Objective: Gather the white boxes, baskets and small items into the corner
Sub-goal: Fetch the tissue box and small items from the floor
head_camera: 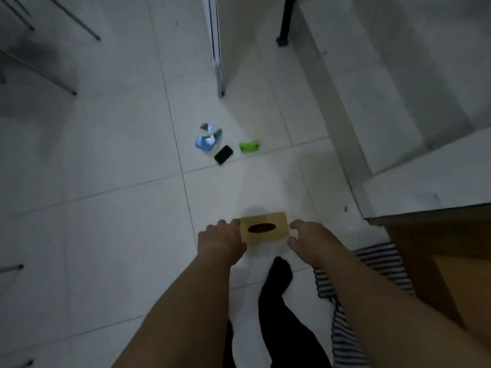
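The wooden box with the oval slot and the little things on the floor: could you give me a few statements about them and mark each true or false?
1. The wooden box has an oval slot on top. True.
2. The left hand touches the box's left end. True.
3. The right hand is a closed fist on the lid. False: its fingers are spread beside the box's right end.
4. The green item lies inside the box. False: it lies on the floor tiles, beyond the box.
5. The black phone lies beside the blue-topped container. True.
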Action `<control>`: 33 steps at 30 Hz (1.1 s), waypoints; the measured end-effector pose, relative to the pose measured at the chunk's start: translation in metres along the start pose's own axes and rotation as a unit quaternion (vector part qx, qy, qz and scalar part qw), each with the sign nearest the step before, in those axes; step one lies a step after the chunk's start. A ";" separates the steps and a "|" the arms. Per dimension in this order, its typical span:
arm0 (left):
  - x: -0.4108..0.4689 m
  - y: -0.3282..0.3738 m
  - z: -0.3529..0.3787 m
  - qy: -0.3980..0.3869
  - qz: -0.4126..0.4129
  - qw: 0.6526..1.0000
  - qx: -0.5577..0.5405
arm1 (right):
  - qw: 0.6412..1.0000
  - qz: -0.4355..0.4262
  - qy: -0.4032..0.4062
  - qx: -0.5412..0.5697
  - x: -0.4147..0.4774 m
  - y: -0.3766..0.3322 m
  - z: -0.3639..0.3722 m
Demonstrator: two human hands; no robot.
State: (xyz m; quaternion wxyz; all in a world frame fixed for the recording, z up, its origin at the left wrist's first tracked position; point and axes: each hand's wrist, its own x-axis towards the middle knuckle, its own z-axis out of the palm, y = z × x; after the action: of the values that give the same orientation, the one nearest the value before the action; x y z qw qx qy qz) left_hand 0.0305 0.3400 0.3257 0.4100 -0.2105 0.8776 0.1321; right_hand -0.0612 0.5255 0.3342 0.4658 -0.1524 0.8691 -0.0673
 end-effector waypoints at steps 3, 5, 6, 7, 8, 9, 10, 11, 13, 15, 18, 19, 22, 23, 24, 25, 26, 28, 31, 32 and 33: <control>0.069 0.009 0.031 -0.008 -0.017 1.000 -0.017 | 1.000 -0.004 -0.017 -0.001 0.076 0.018 0.022; 0.114 0.015 0.054 -0.032 -0.034 0.999 -0.027 | 0.999 0.009 -0.038 0.000 0.125 0.031 0.041; 0.137 0.018 0.067 -0.042 -0.040 0.998 -0.034 | 0.999 0.016 -0.044 0.005 0.149 0.038 0.051; 0.161 0.021 0.081 -0.048 -0.045 0.997 -0.042 | 0.999 0.025 -0.047 0.010 0.173 0.046 0.062; 0.185 0.023 0.095 -0.049 -0.049 0.996 -0.053 | 0.998 0.031 -0.047 0.011 0.198 0.054 0.074; 0.208 0.024 0.108 -0.049 -0.057 0.995 -0.066 | 0.998 0.035 -0.048 0.008 0.222 0.060 0.085; 0.228 0.025 0.121 -0.052 -0.068 0.993 -0.080 | 0.998 0.039 -0.051 0.003 0.243 0.067 0.096; 0.248 0.026 0.134 -0.055 -0.079 0.991 -0.094 | 0.997 0.045 -0.055 0.001 0.263 0.073 0.107; 0.282 0.027 0.160 -0.062 -0.101 0.985 -0.124 | 0.996 0.061 -0.059 0.008 0.299 0.087 0.128; 0.310 0.025 0.187 -0.073 -0.131 0.976 -0.160 | 0.994 0.082 -0.063 0.031 0.328 0.100 0.149; 0.338 0.020 0.219 -0.084 -0.189 0.947 -0.245 | 0.983 0.130 -0.070 0.112 0.357 0.113 0.175; 0.343 0.020 0.226 -0.085 -0.205 0.934 -0.281 | 0.976 0.144 -0.070 0.145 0.362 0.115 0.181; 0.347 0.020 0.236 -0.064 -0.226 0.896 -0.377 | 0.955 0.162 -0.060 0.240 0.366 0.117 0.190; 0.345 0.020 0.233 -0.055 -0.227 0.891 -0.388 | 0.951 0.163 -0.049 0.258 0.363 0.115 0.188; 0.341 0.018 0.227 -0.048 -0.225 0.892 -0.388 | 0.950 0.162 -0.039 0.265 0.358 0.112 0.183; 0.336 0.016 0.219 -0.044 -0.222 0.897 -0.380 | 0.951 0.160 -0.030 0.264 0.350 0.108 0.174; 0.328 0.014 0.207 -0.039 -0.219 0.902 -0.370 | 0.953 0.157 -0.022 0.260 0.340 0.102 0.163; 0.304 0.009 0.172 -0.023 -0.207 0.909 -0.360 | 0.957 0.145 -0.003 0.252 0.312 0.084 0.132; 0.249 0.000 0.093 0.017 -0.184 0.918 -0.350 | 0.962 0.120 0.025 0.244 0.255 0.040 0.066; 0.225 -0.005 0.061 0.033 -0.179 0.922 -0.343 | 0.964 0.108 0.035 0.240 0.233 0.021 0.040; 0.200 -0.010 0.028 0.051 -0.176 0.924 -0.336 | 0.966 0.094 0.048 0.238 0.209 0.001 0.012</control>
State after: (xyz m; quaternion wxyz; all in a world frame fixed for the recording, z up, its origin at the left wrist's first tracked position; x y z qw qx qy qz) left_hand -0.0614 0.2904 0.1531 0.2867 -0.4929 0.7506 0.3338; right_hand -0.1603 0.4583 0.1626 0.4508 0.0485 0.8598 -0.2349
